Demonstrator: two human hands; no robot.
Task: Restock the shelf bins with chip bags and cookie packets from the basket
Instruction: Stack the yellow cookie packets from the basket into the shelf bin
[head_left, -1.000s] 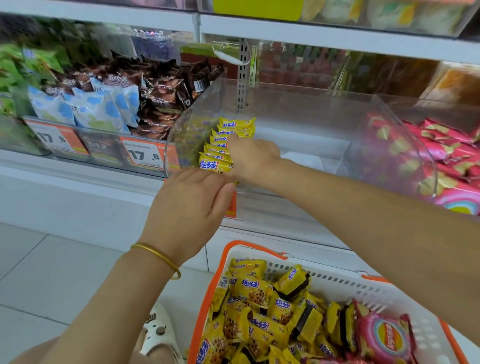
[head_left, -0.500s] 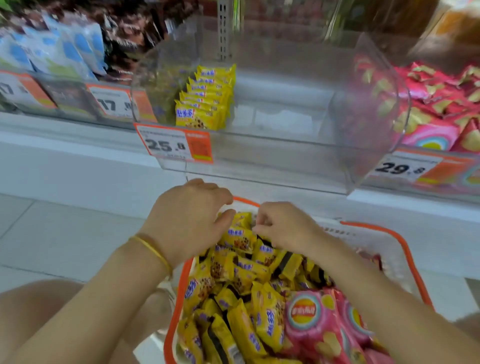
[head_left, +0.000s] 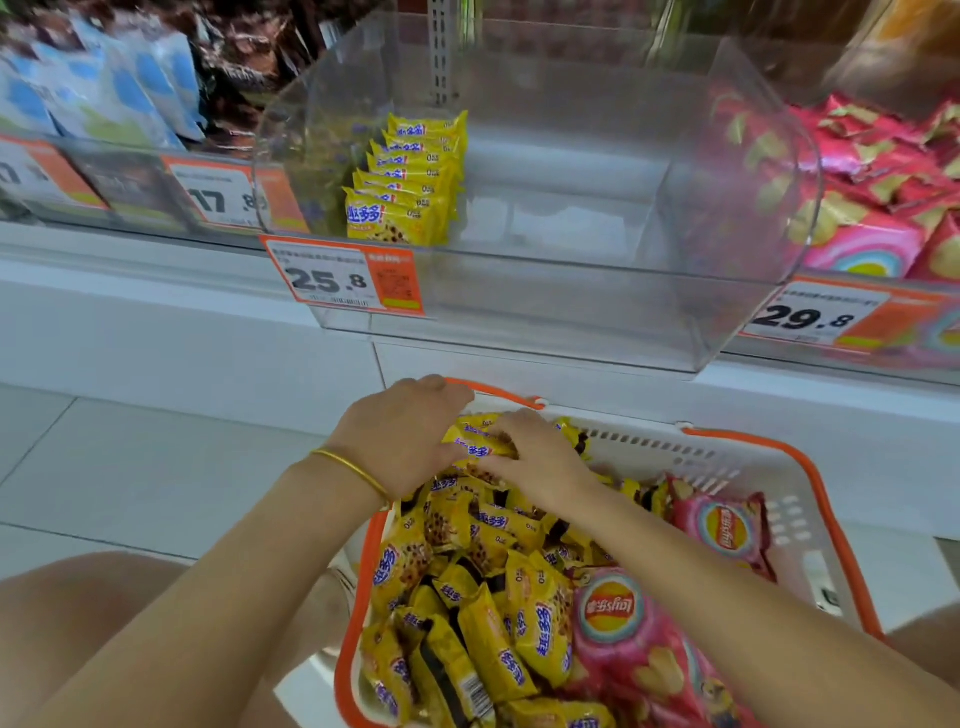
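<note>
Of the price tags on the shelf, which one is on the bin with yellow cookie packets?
The 25.8 tag, on the clear bin holding the yellow cookie packets. The 17.8 tag is left of it; the 29.8 tag sits under pink bags.

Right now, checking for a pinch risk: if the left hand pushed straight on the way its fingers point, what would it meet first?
The left hand grips yellow cookie packets lying in that line; pushing on, it would probably press them into the right hand just beyond, though depth is unclear.

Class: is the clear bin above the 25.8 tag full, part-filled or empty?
Part-filled: the clear bin holds one row of cookie packets at its left, rest bare.
</note>
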